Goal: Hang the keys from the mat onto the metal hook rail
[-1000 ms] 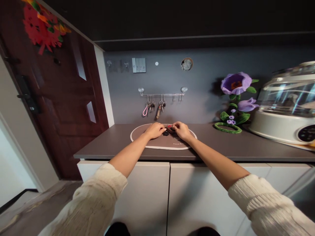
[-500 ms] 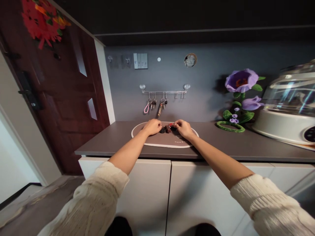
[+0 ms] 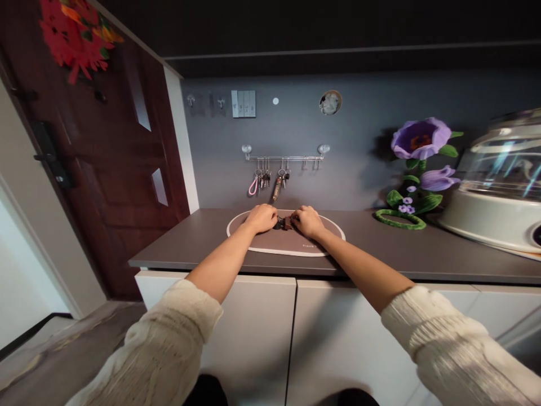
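My left hand (image 3: 261,218) is closed over the left part of an oval brown mat (image 3: 270,243) with a white rim. Its fingertips meet a small black object (image 3: 279,224), too small to name. From the other side my right hand (image 3: 309,221) reaches in, fingers curled down on the right end of the same small cluster. Between the hands lies a dark brown, blocky piece (image 3: 288,223), perhaps a key-ring charm. What sits under the fingers of each hand is hidden.
Above the mat, keys (image 3: 264,179) with a pink loop hang from a clear hook rail (image 3: 285,158). To the right stand purple artificial flowers (image 3: 421,139) and a white appliance with a clear lid (image 3: 494,214). A dark red door (image 3: 105,169) is at left.
My right hand has moved slightly left and lower, its fingers now curled over the cluster. The red bit beside it is no longer visible. My left hand has hardly moved.
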Motion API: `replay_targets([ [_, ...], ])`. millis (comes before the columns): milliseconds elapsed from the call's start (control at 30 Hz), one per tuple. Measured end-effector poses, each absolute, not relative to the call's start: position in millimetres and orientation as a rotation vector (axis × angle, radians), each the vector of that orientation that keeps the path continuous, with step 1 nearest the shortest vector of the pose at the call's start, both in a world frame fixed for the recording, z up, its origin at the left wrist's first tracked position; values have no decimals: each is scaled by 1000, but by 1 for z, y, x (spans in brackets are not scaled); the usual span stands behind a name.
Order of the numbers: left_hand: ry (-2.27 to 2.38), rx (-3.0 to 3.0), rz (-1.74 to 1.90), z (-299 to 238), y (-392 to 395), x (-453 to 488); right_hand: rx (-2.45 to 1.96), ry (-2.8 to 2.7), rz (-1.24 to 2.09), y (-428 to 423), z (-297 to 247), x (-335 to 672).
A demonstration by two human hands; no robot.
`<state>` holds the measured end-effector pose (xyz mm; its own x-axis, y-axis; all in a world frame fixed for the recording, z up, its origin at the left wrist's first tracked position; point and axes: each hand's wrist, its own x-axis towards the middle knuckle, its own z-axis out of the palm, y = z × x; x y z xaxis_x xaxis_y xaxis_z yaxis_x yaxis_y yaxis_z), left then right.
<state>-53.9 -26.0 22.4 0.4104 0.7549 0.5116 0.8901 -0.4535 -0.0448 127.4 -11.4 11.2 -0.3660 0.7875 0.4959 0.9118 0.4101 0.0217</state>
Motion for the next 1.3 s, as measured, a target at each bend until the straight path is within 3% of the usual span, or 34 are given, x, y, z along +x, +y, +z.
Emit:
replay_targets([
  [833, -1432, -2350, -603, 24, -29, -53, -1456, -2382, -370, -9, 10, 125],
  [1300, -1445, -2363, -654, 26, -32, -52, -1251, -2074, -71, -4, 21, 141],
])
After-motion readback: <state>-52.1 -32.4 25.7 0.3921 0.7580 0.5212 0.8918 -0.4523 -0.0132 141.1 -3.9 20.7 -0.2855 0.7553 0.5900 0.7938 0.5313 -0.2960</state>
